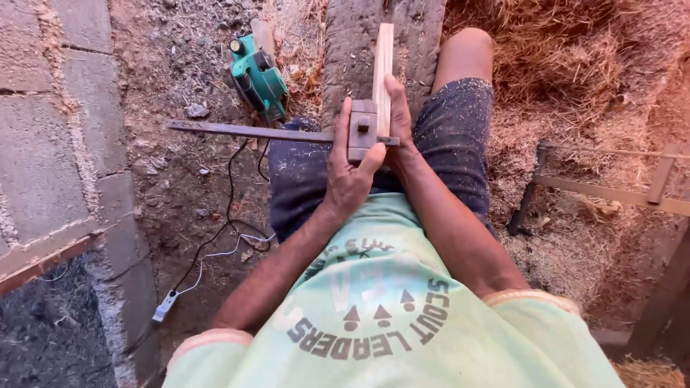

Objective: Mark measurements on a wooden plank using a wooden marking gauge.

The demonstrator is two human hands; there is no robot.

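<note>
Sawdust and dry straw are covering the ground [575, 79], with bare dirt and a low block wall [50, 129] lying on the far side of the person's left arm. A person in a pale green shirt [388, 316] and dusty dark shorts [460, 144] is sitting astride a rough plank [352, 50] that is serving as the worktop.

A wooden marking gauge [363, 129] is lying across the person's lap, over the plank's near end; its long dark beam [244, 131] is sticking out sideways from the block, toward the wall. A pale wood strip [383, 61] is running away from the gauge along the plank.

The left hand [348, 176] is gripping the gauge block, fingers wrapped tightly around it with the thumb on its face. The right hand [399, 118] is lying along the strip just beside the gauge, fingers closing on the strip's edge and touching the block.

Beyond the beam, a green electric planer [257, 75] is resting on the dirt, its black cord [215, 230] trailing from there down to a plug [165, 305]. Well apart from the gauge, on the right-hand side, a wooden frame [611, 190] is lying in the sawdust.
</note>
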